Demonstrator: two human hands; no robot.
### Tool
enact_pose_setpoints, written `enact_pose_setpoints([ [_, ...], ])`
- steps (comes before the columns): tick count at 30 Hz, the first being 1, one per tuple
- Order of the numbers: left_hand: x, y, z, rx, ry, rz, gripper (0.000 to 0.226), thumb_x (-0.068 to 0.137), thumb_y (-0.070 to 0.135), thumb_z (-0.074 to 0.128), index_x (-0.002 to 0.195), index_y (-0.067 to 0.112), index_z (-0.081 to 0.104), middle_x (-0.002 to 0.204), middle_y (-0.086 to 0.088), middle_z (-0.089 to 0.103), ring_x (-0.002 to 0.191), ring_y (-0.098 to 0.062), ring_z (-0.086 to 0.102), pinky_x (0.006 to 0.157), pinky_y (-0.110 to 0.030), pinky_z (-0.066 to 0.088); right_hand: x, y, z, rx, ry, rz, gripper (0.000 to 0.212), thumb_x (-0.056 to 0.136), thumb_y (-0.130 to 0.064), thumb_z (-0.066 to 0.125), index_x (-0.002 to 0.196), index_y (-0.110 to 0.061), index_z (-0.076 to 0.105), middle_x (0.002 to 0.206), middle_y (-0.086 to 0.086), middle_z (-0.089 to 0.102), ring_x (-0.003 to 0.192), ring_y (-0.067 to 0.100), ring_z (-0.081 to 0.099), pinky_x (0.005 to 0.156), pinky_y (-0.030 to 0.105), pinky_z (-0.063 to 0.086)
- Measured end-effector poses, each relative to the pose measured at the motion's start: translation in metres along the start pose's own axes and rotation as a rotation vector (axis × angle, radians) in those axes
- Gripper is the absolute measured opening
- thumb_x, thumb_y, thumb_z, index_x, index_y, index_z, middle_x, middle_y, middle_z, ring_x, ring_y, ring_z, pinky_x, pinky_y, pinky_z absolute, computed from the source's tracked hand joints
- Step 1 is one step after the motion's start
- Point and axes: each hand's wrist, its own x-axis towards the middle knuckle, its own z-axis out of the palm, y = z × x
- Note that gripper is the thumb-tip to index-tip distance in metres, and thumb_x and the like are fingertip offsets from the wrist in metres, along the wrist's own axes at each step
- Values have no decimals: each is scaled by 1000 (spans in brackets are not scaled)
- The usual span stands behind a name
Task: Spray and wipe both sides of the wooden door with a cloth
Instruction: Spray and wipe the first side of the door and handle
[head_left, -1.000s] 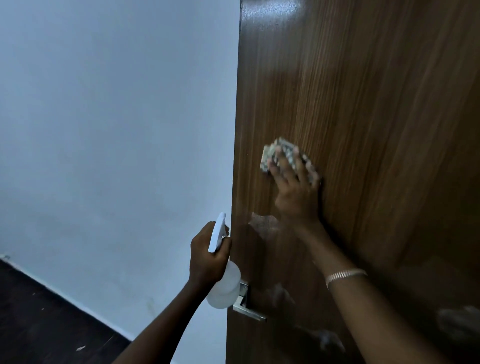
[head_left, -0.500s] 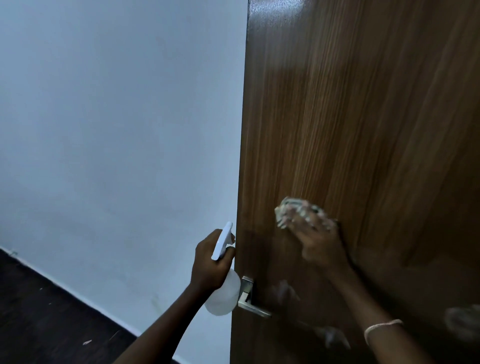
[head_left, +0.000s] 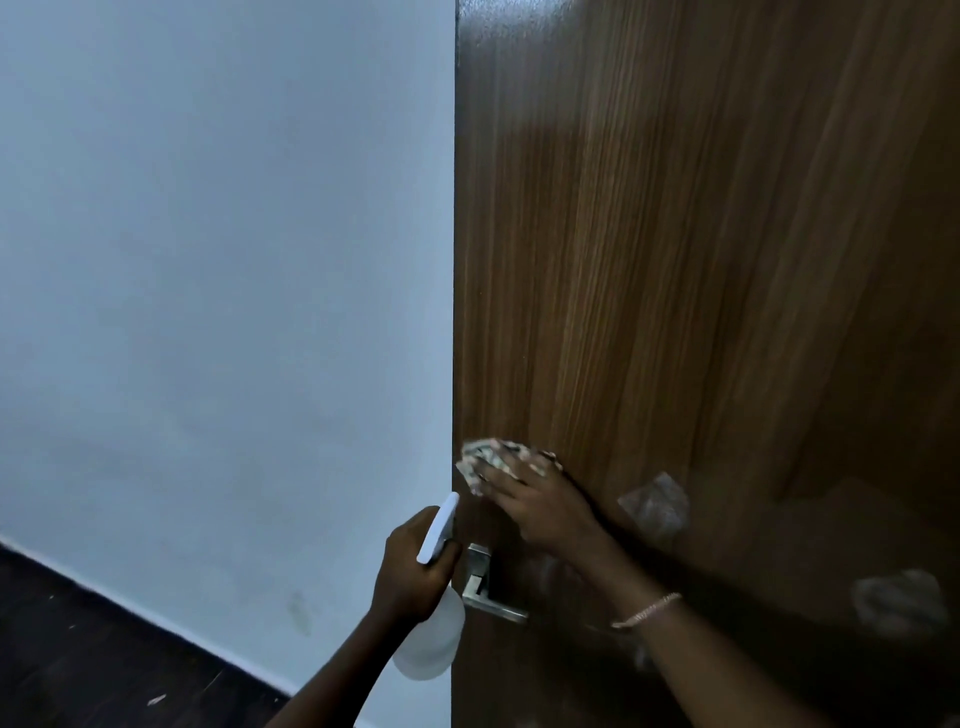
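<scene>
The brown wooden door (head_left: 675, 234) fills the right half of the view, its free edge running down the middle. My right hand (head_left: 545, 512) presses a patterned cloth (head_left: 485, 460) flat against the door near that edge, just above the handle. My left hand (head_left: 410, 571) grips a white spray bottle (head_left: 434, 639) by its neck, held beside the door edge, its trigger head pointing up. A metal lever handle (head_left: 488, 590) sits on the door between my two hands.
A pale wall (head_left: 223, 286) covers the left half. Dark flooring (head_left: 78, 660) with a white skirting strip lies at the lower left. Faint reflections show on the glossy door surface at the lower right.
My right hand slid the cloth down the door and then left toward the door edge. My left hand with the bottle stayed beside the handle.
</scene>
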Motion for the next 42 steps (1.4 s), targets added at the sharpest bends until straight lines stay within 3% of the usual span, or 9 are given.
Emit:
enact_pose_setpoints([
  [8,5,-3,6,-19,32,-6,9,85,22,60,90,18,67,80,6,69,72,-21,68,58,-47,61,4,33,-40,85,355,564,70,88,-10,47,155,-29,41,166,-3,28,154,31,21,111,54,28],
  [11,13,1,13,-5,17,24,13,83,26,57,87,16,65,78,4,68,70,-20,66,59,-47,58,29,6,-20,28,281,320,73,83,-9,49,153,-27,42,164,-2,31,153,31,21,115,51,23],
  [13,16,6,20,-1,16,42,6,82,22,58,86,23,63,78,9,68,71,-14,66,63,-30,55,-6,-1,10,-46,171,158,70,84,-14,49,153,-25,43,165,0,29,154,30,19,117,48,22],
  [16,15,10,33,-25,4,37,17,85,22,65,102,24,68,90,12,73,83,-8,70,71,-12,52,-94,19,32,-60,154,225,69,87,-29,57,154,-26,41,166,0,28,156,29,14,116,49,26],
  [23,20,15,67,-70,-43,43,38,85,33,68,122,22,67,108,9,74,92,-15,73,77,-19,61,-108,86,-30,25,504,816,57,98,-16,41,154,-27,41,164,2,31,153,32,25,108,54,31],
  [30,35,48,109,-137,-130,199,30,89,22,68,116,8,71,99,7,75,91,-12,73,73,-17,58,-169,39,41,-132,239,389,83,85,-16,59,160,-29,26,169,-2,19,156,29,16,114,53,30],
  [33,38,57,125,-182,-166,234,23,90,23,67,110,11,71,97,3,75,91,-19,73,78,-21,58,-245,60,38,-84,169,581,97,77,-16,59,162,-31,15,171,-3,8,157,28,6,110,56,34],
  [38,35,70,158,-231,-238,278,7,92,11,63,97,12,69,86,0,71,80,-23,70,69,-32,57,-204,109,-26,101,473,1088,62,98,-20,40,159,-22,31,169,9,16,156,36,9,114,59,26],
  [42,30,86,185,-287,-276,328,11,91,16,59,92,9,68,81,-3,69,75,-26,68,66,-43,57,-175,86,0,30,439,830,68,96,-23,50,160,-27,26,170,4,10,156,34,10,118,57,20],
])
